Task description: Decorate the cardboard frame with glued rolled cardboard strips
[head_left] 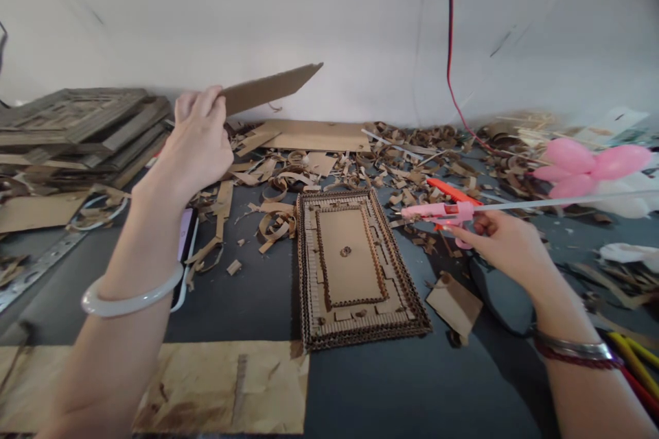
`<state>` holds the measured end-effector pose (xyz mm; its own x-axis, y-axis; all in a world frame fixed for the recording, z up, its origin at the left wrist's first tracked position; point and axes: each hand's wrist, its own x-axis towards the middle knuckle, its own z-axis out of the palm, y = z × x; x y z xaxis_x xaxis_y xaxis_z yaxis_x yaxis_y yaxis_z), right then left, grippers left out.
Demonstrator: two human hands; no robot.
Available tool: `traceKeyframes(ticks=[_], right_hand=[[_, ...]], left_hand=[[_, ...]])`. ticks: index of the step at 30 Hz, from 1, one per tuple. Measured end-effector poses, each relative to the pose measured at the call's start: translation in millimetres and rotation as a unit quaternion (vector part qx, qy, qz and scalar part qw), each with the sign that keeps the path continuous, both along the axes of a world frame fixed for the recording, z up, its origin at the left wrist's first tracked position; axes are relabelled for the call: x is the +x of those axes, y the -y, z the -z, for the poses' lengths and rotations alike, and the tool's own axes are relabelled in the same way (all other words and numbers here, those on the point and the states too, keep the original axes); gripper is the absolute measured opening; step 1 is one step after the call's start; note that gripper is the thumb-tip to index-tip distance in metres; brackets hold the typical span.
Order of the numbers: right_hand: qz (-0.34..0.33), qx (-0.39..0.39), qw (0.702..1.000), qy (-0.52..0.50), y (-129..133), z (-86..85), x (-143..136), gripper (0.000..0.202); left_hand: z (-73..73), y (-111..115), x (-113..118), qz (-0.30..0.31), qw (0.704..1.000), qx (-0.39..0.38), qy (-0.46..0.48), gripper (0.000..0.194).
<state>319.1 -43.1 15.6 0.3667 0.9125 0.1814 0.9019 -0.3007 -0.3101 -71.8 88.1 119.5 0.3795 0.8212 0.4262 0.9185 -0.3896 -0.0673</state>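
Observation:
My left hand [203, 137] grips a flat piece of cardboard [275, 89] by its near end, raised well above the table. My right hand [497, 243] is closed around a pink hot glue gun [437, 211], whose nozzle points left. A long pale glue stick [546, 202] sticks out of the gun's back. Between my hands lies a rectangular layered cardboard panel [355, 226] with corrugated edging and a small curled ornament [345, 251] at its middle. The nozzle is to the right of this panel, apart from it.
Cardboard scraps [288, 178] litter the table's back. Stacked cardboard frames [77, 130] and a metal ruler [44, 271] lie left, near a phone [186, 233]. An orange cutter [447, 188], a black mouse [502, 295] and pink balloons [592, 164] are right. A red-black cable [450, 27] hangs behind.

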Motion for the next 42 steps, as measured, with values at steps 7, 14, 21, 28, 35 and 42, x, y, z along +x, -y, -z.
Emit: traceKeyframes(ticks=[7,14,21,28,35,42], right_hand=[[-0.017,-0.008,1.0,0.0,1.8,0.2,0.8,0.042],[-0.026,-0.017,0.999,-0.01,2.6,2.0,1.0,0.04],[-0.034,-0.019,0.999,-0.005,3.1,3.1,2.1,0.038],[-0.029,-0.047,0.998,-0.005,1.9,0.4,-0.1,0.036],[-0.018,-0.081,0.997,0.001,1.9,-0.8,0.0,0.037],[-0.007,-0.091,0.996,0.014,0.9,0.2,-0.7,0.034]], left_hand=[[2.4,0.4,4.4,0.01,1.0,-0.002,0.018,0.044],[-0.4,3.0,7.9,0.011,0.999,0.017,0.027,0.044],[-3.0,7.2,12.0,0.002,0.999,0.029,0.04,0.047],[-0.6,-2.3,14.4,0.001,0.995,0.055,0.084,0.059],[4.0,-7.4,8.7,0.044,0.983,0.077,0.159,0.06],[-5.9,-4.2,-0.6,0.083,0.974,0.071,0.199,0.058]])
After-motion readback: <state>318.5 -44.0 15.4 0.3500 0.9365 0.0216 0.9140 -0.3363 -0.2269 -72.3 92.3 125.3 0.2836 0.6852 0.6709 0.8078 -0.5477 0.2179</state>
